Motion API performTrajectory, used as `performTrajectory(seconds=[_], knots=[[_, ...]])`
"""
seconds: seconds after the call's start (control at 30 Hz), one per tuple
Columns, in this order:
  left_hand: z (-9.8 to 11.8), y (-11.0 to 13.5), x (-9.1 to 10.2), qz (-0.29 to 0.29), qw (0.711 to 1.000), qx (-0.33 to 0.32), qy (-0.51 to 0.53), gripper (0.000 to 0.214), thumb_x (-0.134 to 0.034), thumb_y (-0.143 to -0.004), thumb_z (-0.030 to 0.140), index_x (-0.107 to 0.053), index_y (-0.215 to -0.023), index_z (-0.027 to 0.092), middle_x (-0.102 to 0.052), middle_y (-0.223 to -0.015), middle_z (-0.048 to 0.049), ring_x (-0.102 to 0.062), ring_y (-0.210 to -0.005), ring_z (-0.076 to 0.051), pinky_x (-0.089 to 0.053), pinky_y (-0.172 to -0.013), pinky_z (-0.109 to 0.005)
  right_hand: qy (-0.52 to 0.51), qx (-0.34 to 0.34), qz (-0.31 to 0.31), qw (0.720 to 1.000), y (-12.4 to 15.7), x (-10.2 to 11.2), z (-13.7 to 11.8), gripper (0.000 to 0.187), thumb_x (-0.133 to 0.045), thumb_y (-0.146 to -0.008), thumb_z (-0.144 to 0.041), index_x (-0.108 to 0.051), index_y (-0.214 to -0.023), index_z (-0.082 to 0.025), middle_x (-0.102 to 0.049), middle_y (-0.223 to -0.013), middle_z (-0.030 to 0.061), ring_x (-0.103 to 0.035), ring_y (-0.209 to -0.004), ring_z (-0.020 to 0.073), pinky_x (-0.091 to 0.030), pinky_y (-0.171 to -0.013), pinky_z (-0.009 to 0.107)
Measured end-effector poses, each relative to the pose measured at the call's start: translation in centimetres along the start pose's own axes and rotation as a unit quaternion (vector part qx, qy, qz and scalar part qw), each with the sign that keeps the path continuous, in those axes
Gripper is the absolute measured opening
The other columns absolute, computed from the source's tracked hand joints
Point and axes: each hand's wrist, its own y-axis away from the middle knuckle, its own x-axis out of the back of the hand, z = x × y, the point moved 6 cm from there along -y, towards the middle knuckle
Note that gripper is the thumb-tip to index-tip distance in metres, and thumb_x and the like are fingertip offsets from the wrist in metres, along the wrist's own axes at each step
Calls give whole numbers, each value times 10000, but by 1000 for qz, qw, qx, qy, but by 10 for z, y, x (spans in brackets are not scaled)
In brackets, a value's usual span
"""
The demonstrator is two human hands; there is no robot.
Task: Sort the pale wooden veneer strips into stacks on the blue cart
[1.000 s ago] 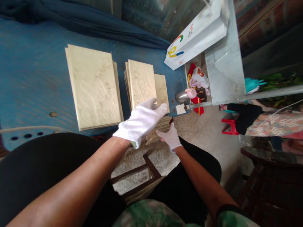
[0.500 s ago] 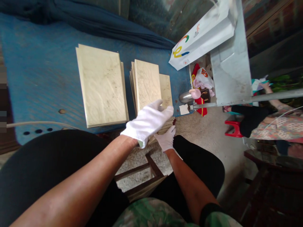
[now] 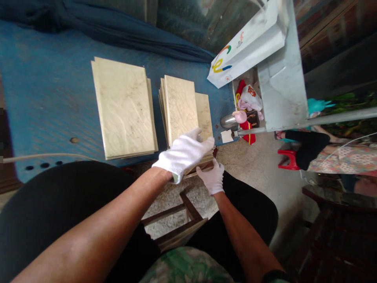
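Cream marbled tiles lie in stacks on a blue board. The large stack (image 3: 125,110) is on the left. A narrower stack (image 3: 181,104) stands in the middle, with a lower stack (image 3: 204,112) against its right side. My left hand (image 3: 187,151), in a white glove, lies over the near end of the middle and right stacks, thumb and fingers apart; some fingertips are hidden. My white-gloved right hand (image 3: 212,177) is just below the near edge of the right stack, by the tile edges, its thumb spread from the fingers.
Beyond the blue board (image 3: 59,98) hangs dark blue cloth (image 3: 118,35). A white paper bag (image 3: 247,47) leans by a metal panel (image 3: 282,86). A metal cup (image 3: 228,121) stands near the board's right edge. A wooden stool frame (image 3: 176,224) is between my legs. Another person sits at right.
My right hand has moved slightly down and right, away from the tile edges, and its thumb has spread. My left hand has stayed over the stacks. The view has shifted a little.
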Motion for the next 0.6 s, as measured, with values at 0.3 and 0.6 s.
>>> performTrajectory(seconds=[0.3,0.6], knots=[[-5,16,-39,-202,957,-173,-116,724,-688,-667,507,-589,-1325,220,-725,-1155,-133,-694,-989,-307,-515,-864,-374,-73,135,88,984,33,102,-29,762,-790,-577,-430,-581,-1251,-142,-521,-1334,177,-554,-1218,330,-454,-1061,460],[-10,31,-70,-349,885,-179,-250,1338,-826,-467,511,-164,-1581,176,-129,-1630,-202,-95,-1499,-424,-202,-1187,-569,-175,243,44,953,55,203,-54,758,-797,-669,-394,-507,-1344,-206,-567,-1362,147,-568,-1251,317,-450,-1086,554]])
